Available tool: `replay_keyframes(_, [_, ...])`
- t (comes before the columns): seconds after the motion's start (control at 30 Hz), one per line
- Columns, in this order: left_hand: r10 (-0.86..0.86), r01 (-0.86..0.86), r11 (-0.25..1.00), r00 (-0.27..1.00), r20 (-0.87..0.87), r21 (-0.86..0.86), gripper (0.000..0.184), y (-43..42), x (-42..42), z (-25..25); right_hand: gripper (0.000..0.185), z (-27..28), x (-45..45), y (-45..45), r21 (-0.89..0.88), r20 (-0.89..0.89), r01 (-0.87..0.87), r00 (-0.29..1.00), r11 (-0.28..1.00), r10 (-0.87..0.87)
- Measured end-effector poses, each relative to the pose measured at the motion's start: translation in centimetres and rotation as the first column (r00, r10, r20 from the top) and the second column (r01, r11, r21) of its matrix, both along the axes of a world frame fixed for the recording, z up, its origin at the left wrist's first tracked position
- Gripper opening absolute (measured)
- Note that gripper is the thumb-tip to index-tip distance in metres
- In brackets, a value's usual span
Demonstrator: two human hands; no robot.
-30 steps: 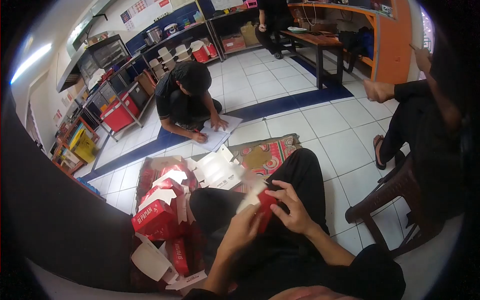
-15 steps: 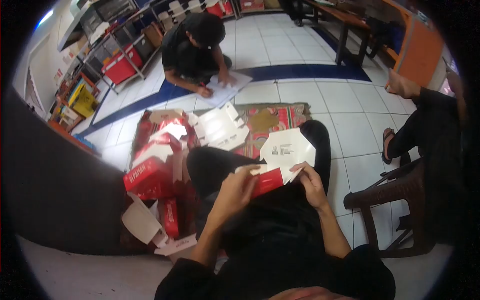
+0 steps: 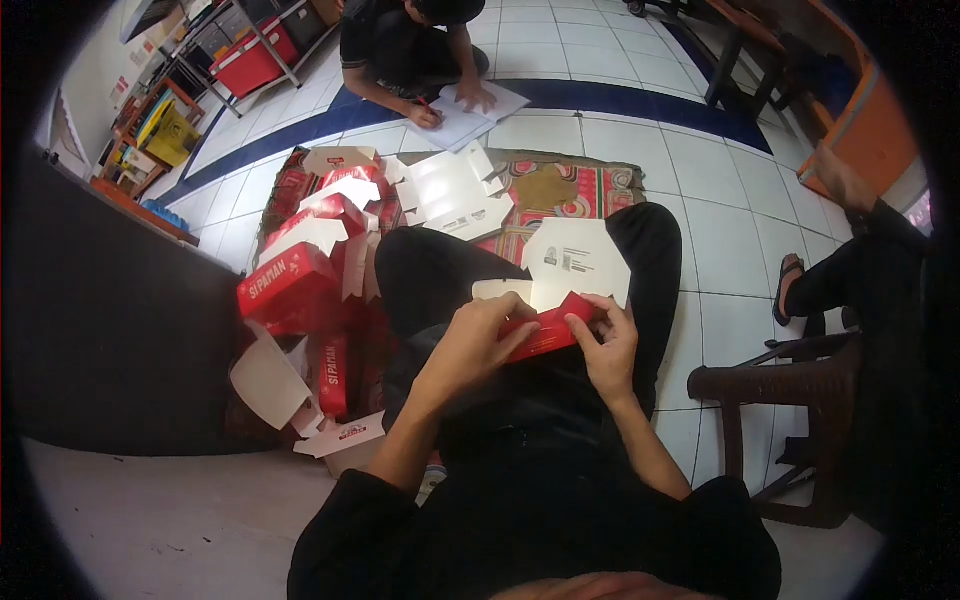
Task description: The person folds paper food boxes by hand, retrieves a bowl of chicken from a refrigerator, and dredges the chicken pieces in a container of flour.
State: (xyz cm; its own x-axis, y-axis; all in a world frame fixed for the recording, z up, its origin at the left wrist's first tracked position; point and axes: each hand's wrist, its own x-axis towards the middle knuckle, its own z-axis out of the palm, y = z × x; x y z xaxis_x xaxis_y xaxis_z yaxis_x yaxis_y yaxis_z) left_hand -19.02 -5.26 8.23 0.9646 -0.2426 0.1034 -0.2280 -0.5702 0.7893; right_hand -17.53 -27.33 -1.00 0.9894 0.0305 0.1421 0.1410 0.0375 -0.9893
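A red and white carton (image 3: 575,262) is held over my lap, its white lid panel standing up and its red side facing me. My left hand (image 3: 480,338) grips the carton's left end, thumb on the red side. At the right end, my right hand (image 3: 607,345) pinches a red corner flap between thumb and fingers. Folded red boxes (image 3: 292,285) are heaped on the patterned mat to the left. Flat white cartons (image 3: 450,200) lie beyond my left knee, with the white side up.
Ahead, a crouching person (image 3: 410,50) writes on white papers (image 3: 470,118). A brown plastic stool (image 3: 775,385) stands at the right, where another person's leg and hand show. A dark surface (image 3: 120,330) rises at the left.
The blurred carton has come into clear view with its lid panel raised. My right hand has closed on its right corner, where a red flap now stands up. The view has tilted down.
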Motion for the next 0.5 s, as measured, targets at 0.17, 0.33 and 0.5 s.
replay_keyframes(0.17, [-0.018, 0.009, 0.999, 0.983, 0.18, 0.051, 0.014, 0.1, -0.1, -1.0, 0.035, 0.9, -0.2, -0.2, -0.288, 0.148, -0.084, 0.98, 0.954, 0.131])
replay_keyframes(0.33, [-0.014, -0.021, 0.997, 0.905, 0.425, 0.078, 0.011, -0.1, 0.4, -0.4, 0.046, 2.2, 0.4, -0.6, -0.218, 0.14, -0.209, 0.96, 0.953, 0.242])
replay_keyframes(0.5, [0.182, -0.463, 0.873, 0.603, 0.776, 0.155, 0.017, 4.6, -0.2, 5.1, 0.049, 2.0, 1.7, 1.9, -0.132, 0.358, -0.127, 0.919, 0.983, 0.167])
